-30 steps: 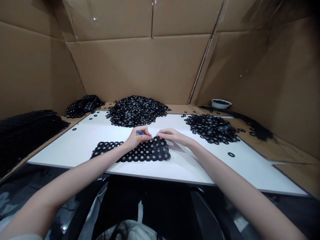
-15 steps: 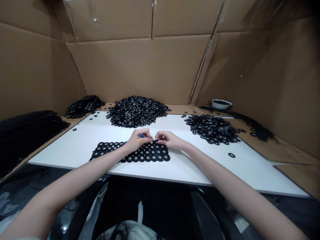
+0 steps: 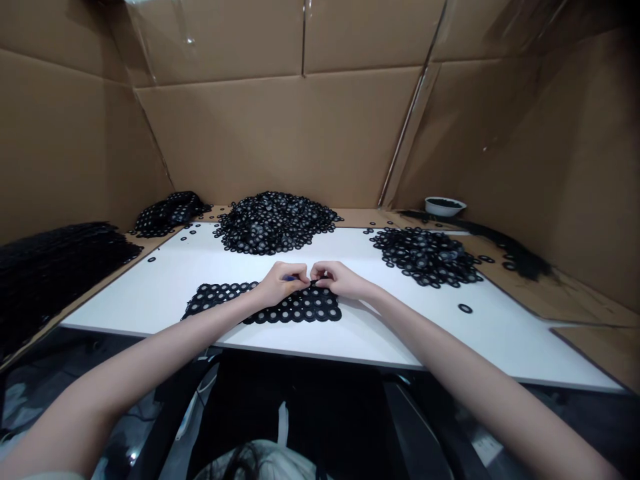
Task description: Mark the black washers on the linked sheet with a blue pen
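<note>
The left hand point(image 3: 279, 284) is curled shut around a small blue tool point(image 3: 289, 278), of which only a short tip shows between thumb and forefinger. Just to its 3 o'clock, almost touching it, the right hand point(image 3: 336, 281) has its fingertips pinched together on the far edge of the ring mat point(image 3: 300, 308); which ring it nips is too small to tell. Both hands rest on that edge, knuckles facing each other.

The ring mat is a flat sheet of linked black rings. It lies on the white tabletop point(image 3: 165, 293) near the front edge, running from under the hands towards 9 o'clock.

At 12 o'clock from the hands, well apart, a big heap of loose black rings point(image 3: 275, 221) sits at the back of the tabletop. At 2 o'clock a flatter ring pile point(image 3: 425, 252) spreads out, and a single stray ring point(image 3: 465, 308) lies at 3 o'clock. At 10 o'clock a crumpled bundle of linked rings point(image 3: 167, 208) rests on the cardboard ledge, and at 9 o'clock a dark stack of sheets point(image 3: 55, 260) fills the left side.

The only container is a white bowl point(image 3: 443, 206) at 2 o'clock, in the far right corner. It holds something dark up to near the rim; what it is cannot be made out. A black strip point(image 3: 520, 259) trails from near the bowl along the right ledge. Cardboard walls point(image 3: 280, 127) close in the bench.
</note>
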{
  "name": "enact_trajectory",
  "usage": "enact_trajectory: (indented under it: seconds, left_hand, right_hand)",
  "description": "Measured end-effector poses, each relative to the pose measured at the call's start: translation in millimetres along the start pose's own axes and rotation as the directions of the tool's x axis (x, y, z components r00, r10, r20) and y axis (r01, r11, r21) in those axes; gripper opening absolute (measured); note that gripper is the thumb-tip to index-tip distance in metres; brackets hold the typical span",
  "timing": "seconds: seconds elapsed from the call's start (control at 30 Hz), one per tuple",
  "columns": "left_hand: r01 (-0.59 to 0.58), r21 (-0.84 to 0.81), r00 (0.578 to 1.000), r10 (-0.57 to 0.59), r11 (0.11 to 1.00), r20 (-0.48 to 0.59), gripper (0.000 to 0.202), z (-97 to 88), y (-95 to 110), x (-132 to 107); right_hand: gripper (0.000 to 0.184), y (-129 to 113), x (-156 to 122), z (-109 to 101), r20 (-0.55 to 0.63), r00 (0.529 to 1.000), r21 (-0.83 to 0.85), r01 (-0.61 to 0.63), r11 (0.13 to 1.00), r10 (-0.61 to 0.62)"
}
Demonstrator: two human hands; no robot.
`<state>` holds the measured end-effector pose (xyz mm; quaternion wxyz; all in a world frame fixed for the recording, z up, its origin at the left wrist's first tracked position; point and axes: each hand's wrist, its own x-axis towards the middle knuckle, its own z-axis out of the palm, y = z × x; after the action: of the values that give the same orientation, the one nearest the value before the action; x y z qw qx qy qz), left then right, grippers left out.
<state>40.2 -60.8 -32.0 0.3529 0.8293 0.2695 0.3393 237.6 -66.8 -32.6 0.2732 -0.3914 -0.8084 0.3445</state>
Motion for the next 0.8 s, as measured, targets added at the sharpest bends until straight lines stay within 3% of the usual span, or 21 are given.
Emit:
enact_trajectory:
  seconds: [0.2, 0.3, 0.57, 0.8]
  left_hand:
    - [0.198, -0.258, 0.972, -0.223, 0.945, -0.068, 0.016, -4.4, 5.3, 3.1]
    - [0.241, -0.356, 0.953, -0.291, 0.903, -0.091, 0.019, -10.3, 6.7, 3.2]
    - [0.232, -0.371, 0.94, -0.305, 0.899, -0.153, 0.02, -12.7, 4.1, -1.6]
    - [0.17, -0.316, 0.956, -0.234, 0.934, -0.177, 0.018, -13.1, -0.5, -1.9]
  right_hand:
    - [0.004, -1.7, 0.2, -4.1, 0.013, 1.0, -0.003, -0.01, 1.0, 0.01]
    - [0.004, -3.5, -1.1, -4.2, -0.007, 1.0, 0.02, -0.029, 0.999, 0.029]
    - [0.028, -11.2, 0.7, 3.7, -0.032, 0.998, 0.039, -0.047, 0.998, 0.048]
    - [0.023, -9.3, 3.6, 8.8, -0.04, 0.999, 0.006, 0.007, 1.0, -0.007]
